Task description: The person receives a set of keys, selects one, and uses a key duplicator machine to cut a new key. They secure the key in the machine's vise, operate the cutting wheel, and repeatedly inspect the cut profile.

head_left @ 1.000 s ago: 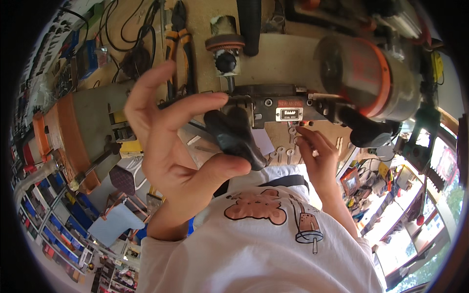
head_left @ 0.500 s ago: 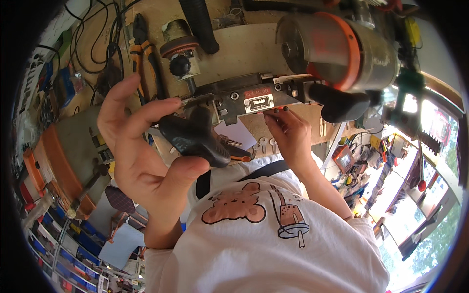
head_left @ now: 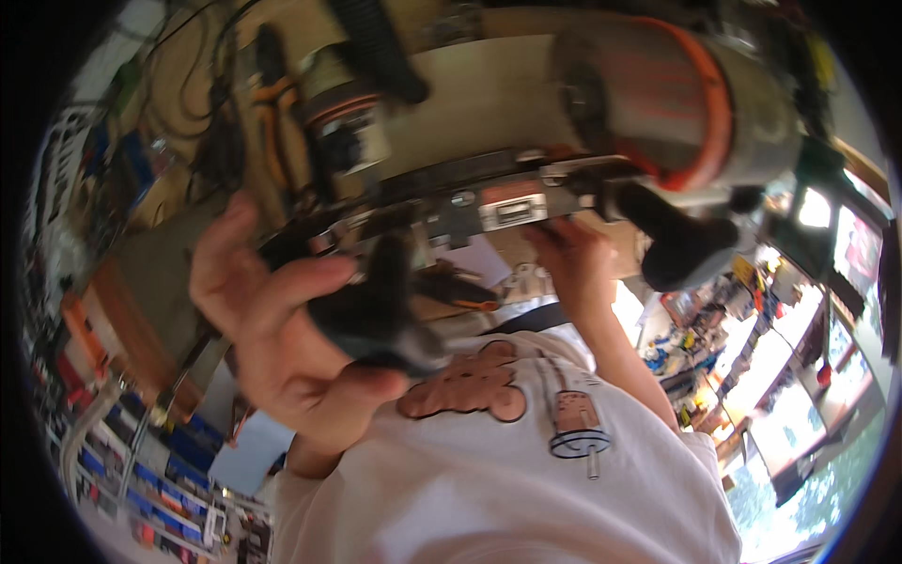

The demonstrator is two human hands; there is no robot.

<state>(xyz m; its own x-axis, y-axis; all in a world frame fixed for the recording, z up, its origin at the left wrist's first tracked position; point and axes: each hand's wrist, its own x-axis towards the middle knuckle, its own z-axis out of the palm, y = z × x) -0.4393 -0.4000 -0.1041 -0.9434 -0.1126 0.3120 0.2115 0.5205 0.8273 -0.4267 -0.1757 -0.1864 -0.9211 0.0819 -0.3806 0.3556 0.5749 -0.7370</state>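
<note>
A dark machine (head_left: pixel 460 218) with a small framed plate on its front sits on the bench before me. My left hand (head_left: pixel 272 338) curves around a black winged knob (head_left: pixel 371 320) at the machine's left. Its thumb lies by the knob's near end and the index finger by its far side, with the fingers spread apart; blur hides whether they touch. Below the plate, my right hand (head_left: pixel 575 258) has its fingers bent together at the machine's lower edge. Their tips are hidden, and what they hold cannot be made out. Another black knob (head_left: pixel 681 240) stands right of that hand.
Behind the machine lies a large grey cylinder (head_left: pixel 648 103) with an orange band. Orange-handled pliers (head_left: pixel 272 103) and black cables (head_left: pixel 202 85) occupy the far left. Further pliers (head_left: pixel 456 287) and white paper (head_left: pixel 481 256) lie near me. Storage racks (head_left: pixel 141 479) fill the lower left.
The view has shifted and blurred. My left hand has come nearer to me and closer around the black knob, which appears turned. The right hand stays below the plate, its fingertips now more hidden.
</note>
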